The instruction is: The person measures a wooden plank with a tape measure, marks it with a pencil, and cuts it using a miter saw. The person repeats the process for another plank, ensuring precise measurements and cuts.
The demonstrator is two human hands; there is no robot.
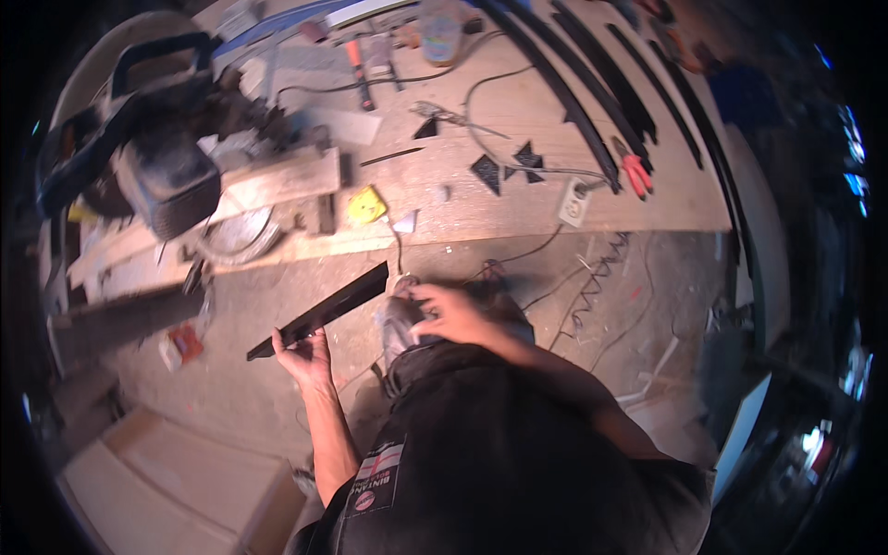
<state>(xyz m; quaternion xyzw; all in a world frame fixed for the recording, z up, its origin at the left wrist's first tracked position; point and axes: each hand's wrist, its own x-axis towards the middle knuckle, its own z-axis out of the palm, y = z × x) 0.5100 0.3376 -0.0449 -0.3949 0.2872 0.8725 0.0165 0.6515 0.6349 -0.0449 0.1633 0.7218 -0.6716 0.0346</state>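
Observation:
My left hand (303, 356) is closed round the lower left part of a long black strip (338, 305) with an angled end, held slantwise in front of the workbench. It looks like a trim or frame profile. My right hand (451, 314) is in front of my body, beside the strip's upper right end and apart from it. Its fingers are spread and slightly bent, somewhat blurred, with nothing visible in them. On the wooden workbench (444, 208) beyond, a yellow tape measure (366, 205) lies near the front edge. Small black offcuts (487, 174) lie to its right.
A mitre saw (166, 176) stands at the left. Pliers with red handles (635, 176), a white power socket (574, 202) and several long black strips (592, 83) are at the right. Cables cross the bench and floor. A large box (176, 481) stands at lower left.

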